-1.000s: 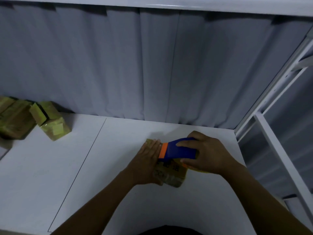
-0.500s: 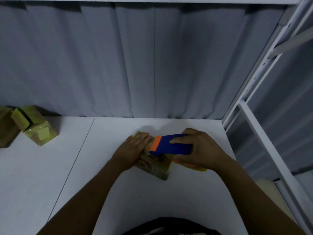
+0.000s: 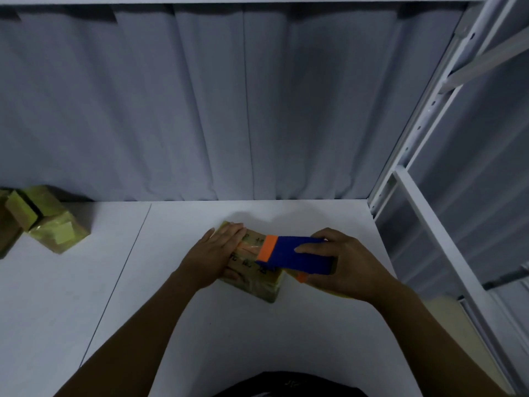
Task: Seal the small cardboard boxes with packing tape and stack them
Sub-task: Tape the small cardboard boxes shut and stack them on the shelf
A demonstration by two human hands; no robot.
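A person's left hand (image 3: 217, 255) lay flat, fingers straight, on the left end of a small brown cardboard box (image 3: 253, 279) near the middle of the white table (image 3: 160, 325). It pinned the box down while the right hand (image 3: 346, 263) wrapped its fingers and thumb around a blue tape dispenser with an orange front edge (image 3: 289, 253). A second earlier the orange edge had sat against the left fingertips. It had since been drawn rightward along the lid, leaving a bare stretch of box top with a pale strip between the fingers and the tool. That suggested the tape was being laid along the top seam and the pass had neared the box's right end, with the cut and the smoothing-down apparently still to come. The box itself had barely shifted under the pressing palm. A cluster of yellowish taped cardboard boxes (image 3: 54, 232) waited at the far left against the grey curtain (image 3: 257, 110), well apart from the work, and nothing had yet been stacked on them.
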